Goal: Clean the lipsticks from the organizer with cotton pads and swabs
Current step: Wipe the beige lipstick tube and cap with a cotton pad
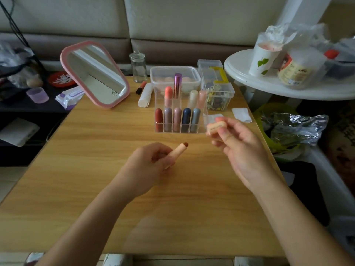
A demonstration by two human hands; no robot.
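Observation:
My left hand (148, 165) grips an uncapped peach lipstick (179, 150) over the middle of the wooden table, its brown tip pointing up and right. The lipstick's peach cap (216, 127) is pinched in my right hand (239, 148), just right of the clear acrylic organizer (204, 120). Several capped lipsticks stand in the organizer in two rows. A white cotton pad (241, 114) lies on the table to the organizer's right, and a second pad (213, 117) lies just behind my right fingers.
A pink-framed mirror (95, 73) leans at the back left. Behind the organizer stand a glass jar (138, 68), a lidded plastic tub (192, 73), a clear box of clips (218, 91), a white roll (146, 96) and a loose lipstick (141, 87). A white round side table (255, 84) is at right.

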